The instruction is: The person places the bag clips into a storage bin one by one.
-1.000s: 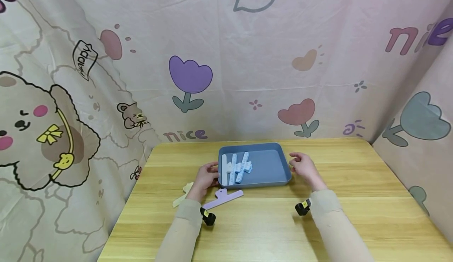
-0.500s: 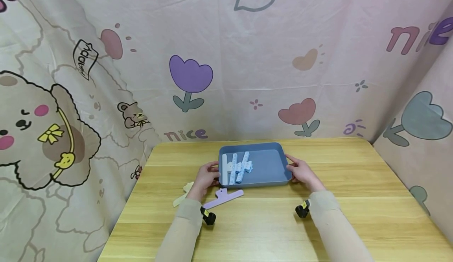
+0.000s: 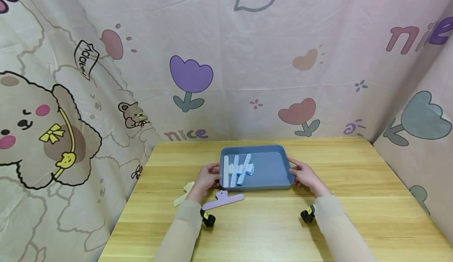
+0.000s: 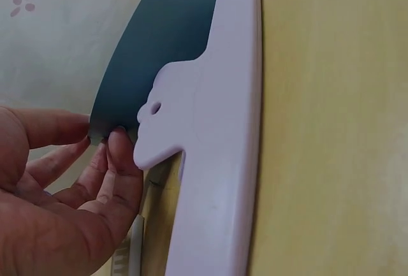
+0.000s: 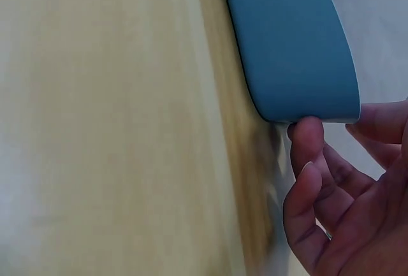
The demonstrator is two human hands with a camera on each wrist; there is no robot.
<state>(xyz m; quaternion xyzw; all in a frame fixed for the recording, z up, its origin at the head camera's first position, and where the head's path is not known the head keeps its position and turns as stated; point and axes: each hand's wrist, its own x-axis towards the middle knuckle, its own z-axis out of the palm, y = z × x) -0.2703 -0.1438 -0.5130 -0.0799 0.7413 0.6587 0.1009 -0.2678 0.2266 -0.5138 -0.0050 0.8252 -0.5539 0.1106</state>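
Note:
A blue-grey tray (image 3: 272,171) sits on the table with both of my hands at its short ends. My left hand (image 3: 206,179) holds the left end, its curled fingers against the outer wall in the left wrist view. At the opposite end, my right hand (image 3: 305,175) holds the tray wall with bent fingers, as the right wrist view shows. Inside the tray's left half lie a whitish clip (image 3: 226,171) and two light blue clips (image 3: 234,171) with ruler-like markings. A lilac clip (image 3: 223,200) lies just in front of the tray, close to my left wrist.
A pale yellow clip (image 3: 184,195) lies left of my left hand, partly covered by the forearm. The wooden table (image 3: 262,230) meets a printed curtain (image 3: 247,116) at the back and sides. Small black cameras (image 3: 208,218) are worn on both wrists.
My right hand has come in from beside the tray and taken hold of its right end. The tray, with the clips in it, has shifted slightly right and toward me.

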